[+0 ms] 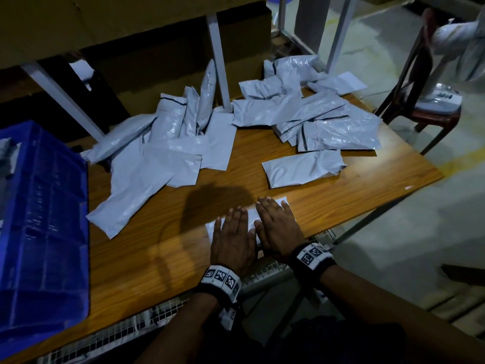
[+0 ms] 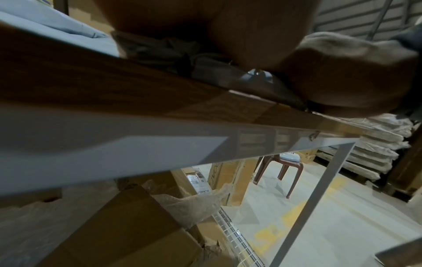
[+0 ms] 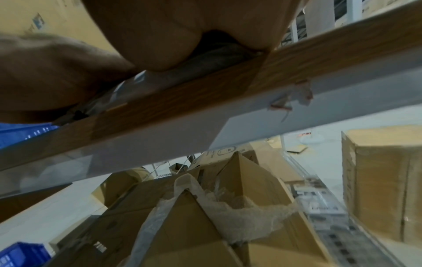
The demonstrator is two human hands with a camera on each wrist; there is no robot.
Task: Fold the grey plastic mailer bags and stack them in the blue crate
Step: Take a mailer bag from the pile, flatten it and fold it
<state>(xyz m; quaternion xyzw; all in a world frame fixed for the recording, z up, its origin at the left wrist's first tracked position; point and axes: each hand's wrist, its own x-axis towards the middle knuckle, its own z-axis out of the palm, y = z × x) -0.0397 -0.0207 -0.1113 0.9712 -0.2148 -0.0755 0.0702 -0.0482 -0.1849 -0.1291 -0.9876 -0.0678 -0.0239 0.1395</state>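
Pressing flat-fingered, left hand (image 1: 232,236) and right hand (image 1: 278,227) pin the small grey plastic mailer bag (image 1: 252,215); the blue plastic crate (image 1: 44,219) lies toward nine o'clock, nearer the left.

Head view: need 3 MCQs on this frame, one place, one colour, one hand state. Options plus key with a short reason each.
1. Where does the crate stand relative to the person?
A. on the table's left end
B. on the chair
C. on the floor

2. What colour is the crate?
A. red
B. blue
C. green

3. How do the hands lie on the nearest mailer bag?
A. both fists clenched
B. one hand lifting it
C. both flat, fingers straight

Key:
1 A, it sits on the wooden table at the left edge.
2 B, its ribbed walls are blue.
3 C, the left hand and right hand press flat on the bag, side by side.
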